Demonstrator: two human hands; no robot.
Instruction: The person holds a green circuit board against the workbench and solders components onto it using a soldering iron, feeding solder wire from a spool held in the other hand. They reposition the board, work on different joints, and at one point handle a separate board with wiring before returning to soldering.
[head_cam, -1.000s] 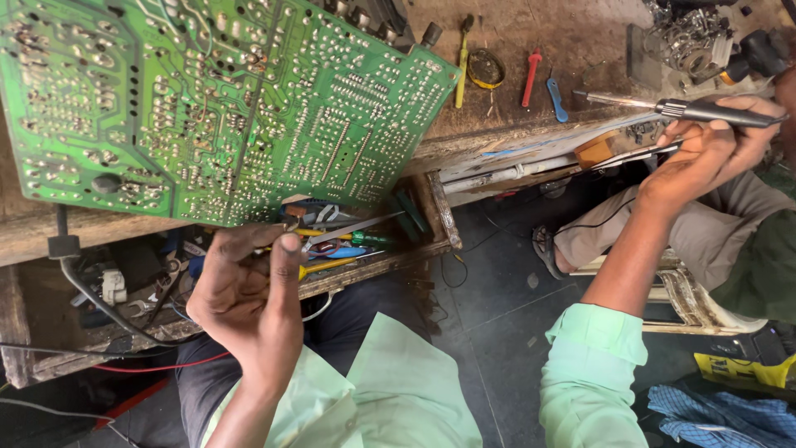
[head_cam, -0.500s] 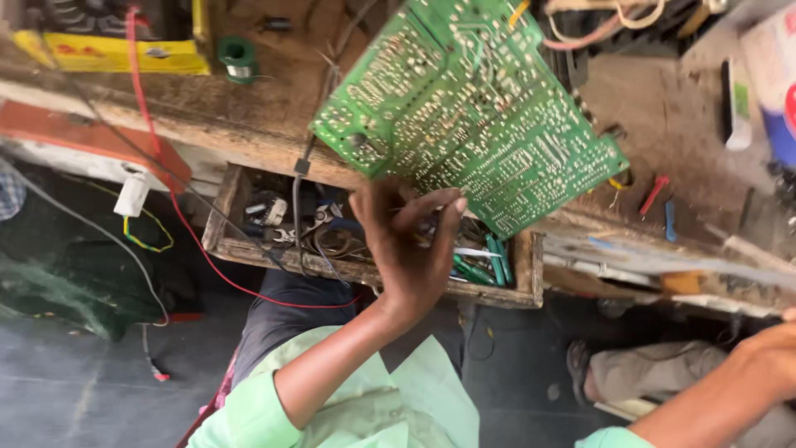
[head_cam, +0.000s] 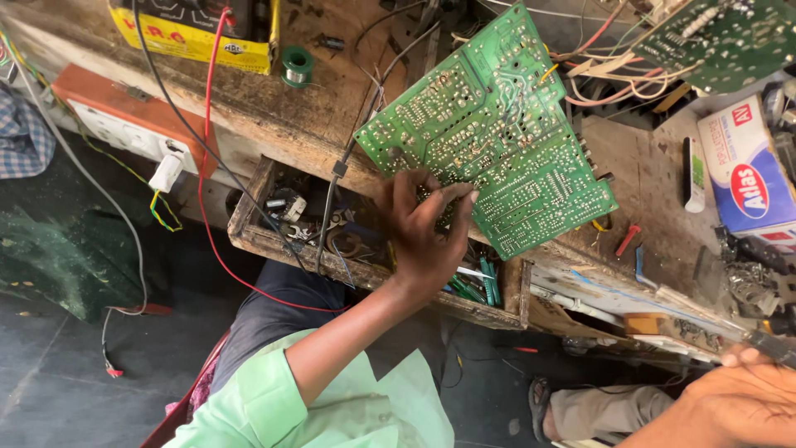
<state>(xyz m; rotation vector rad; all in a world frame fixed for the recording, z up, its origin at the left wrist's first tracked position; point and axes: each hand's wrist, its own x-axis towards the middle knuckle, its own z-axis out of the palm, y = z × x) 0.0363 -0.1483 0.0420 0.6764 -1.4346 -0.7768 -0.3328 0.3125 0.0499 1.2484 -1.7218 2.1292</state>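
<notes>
We see the left hand [head_cam: 424,236] pinching the lower edge of a large green printed circuit board [head_cam: 491,133], solder side up, tilted over a worn wooden workbench [head_cam: 282,108]. Under the hand, an open wooden drawer [head_cam: 249,217] full of small parts and green-handled tools. The right hand [head_cam: 734,402] sits at bottom right, fingers wrapped around a dark tool handle [head_cam: 771,346]. A yellow box-shaped battery [head_cam: 195,37] with a red lead [head_cam: 207,124] sits top left, a small green solder spool [head_cam: 297,65] just beside it.

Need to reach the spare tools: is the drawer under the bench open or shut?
Open. The wooden drawer is pulled out from under the bench, its clutter of parts exposed, with the left hand holding the circuit board above it.
</notes>
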